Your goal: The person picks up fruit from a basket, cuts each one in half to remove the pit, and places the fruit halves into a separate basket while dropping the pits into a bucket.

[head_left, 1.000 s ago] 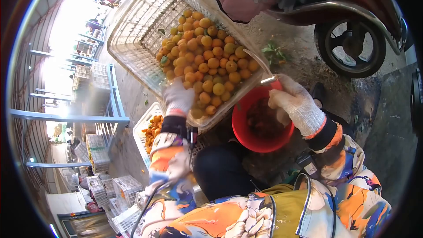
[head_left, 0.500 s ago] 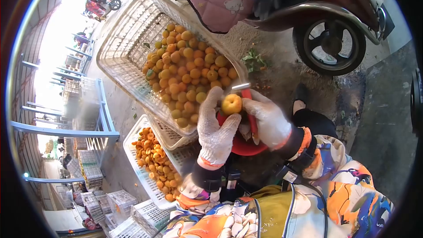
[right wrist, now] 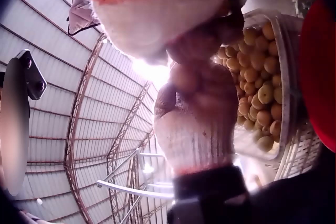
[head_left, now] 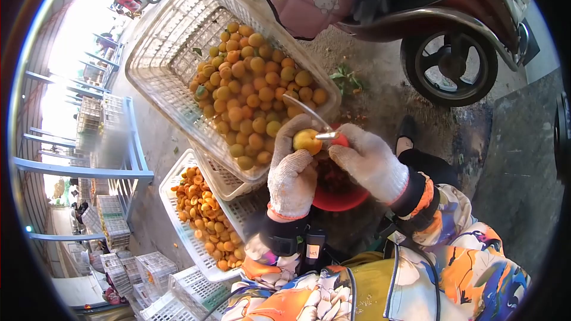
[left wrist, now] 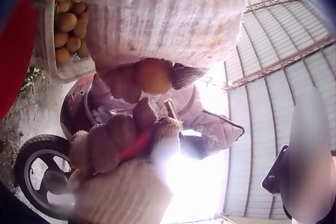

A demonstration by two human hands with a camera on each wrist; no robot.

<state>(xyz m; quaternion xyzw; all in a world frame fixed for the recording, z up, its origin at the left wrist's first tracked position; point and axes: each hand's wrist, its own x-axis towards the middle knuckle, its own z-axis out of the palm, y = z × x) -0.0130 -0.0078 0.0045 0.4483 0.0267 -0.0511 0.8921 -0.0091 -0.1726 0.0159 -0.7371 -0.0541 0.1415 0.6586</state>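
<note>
In the head view my gloved left hand point(head_left: 291, 181) holds a yellow-orange apricot point(head_left: 306, 141) between thumb and fingers. My gloved right hand point(head_left: 376, 163) grips a curved knife by its red handle point(head_left: 341, 139); the blade point(head_left: 309, 110) arcs up past the fruit, and its metal collar lies right at the apricot's side. Both hands are over a red bucket point(head_left: 342, 201), whose dark contents are partly hidden. Beyond them a white crate point(head_left: 163, 53) holds many whole apricots point(head_left: 253, 92). The left wrist view shows the apricot point(left wrist: 154, 76) under the fingers and the red handle point(left wrist: 137, 145) in the other fist.
A lower white crate point(head_left: 168, 193) at the left holds split apricots point(head_left: 205, 214). More crates point(head_left: 156, 270) stand at lower left beside a blue metal frame point(head_left: 89, 169). A parked scooter's wheel point(head_left: 450, 66) is at upper right, and a foot point(head_left: 406, 134) is right of the bucket.
The left hand reached into the crate of whole apricots, then came back with one. Both hands met above the bucket, and the right hand has brought the knife against the fruit.
</note>
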